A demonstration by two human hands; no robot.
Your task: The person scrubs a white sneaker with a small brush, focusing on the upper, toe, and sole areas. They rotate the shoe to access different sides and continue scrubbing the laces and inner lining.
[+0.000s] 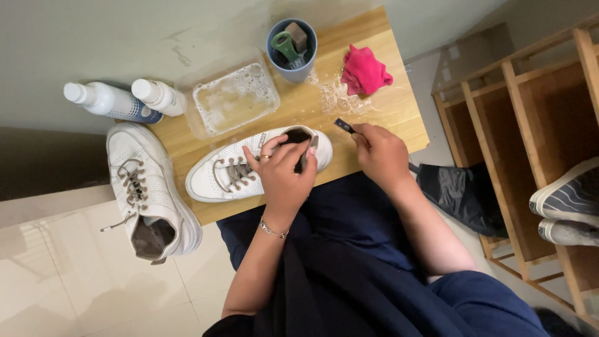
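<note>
While hands [284,171] grip sneaker [249,165], table edge [206,215] near

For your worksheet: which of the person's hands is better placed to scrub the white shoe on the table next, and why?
Probably the right hand: it grips the dark brush handle just beside the white shoe. The left hand is busy gripping the shoe at its opening, steadying it on the wooden table.
</note>
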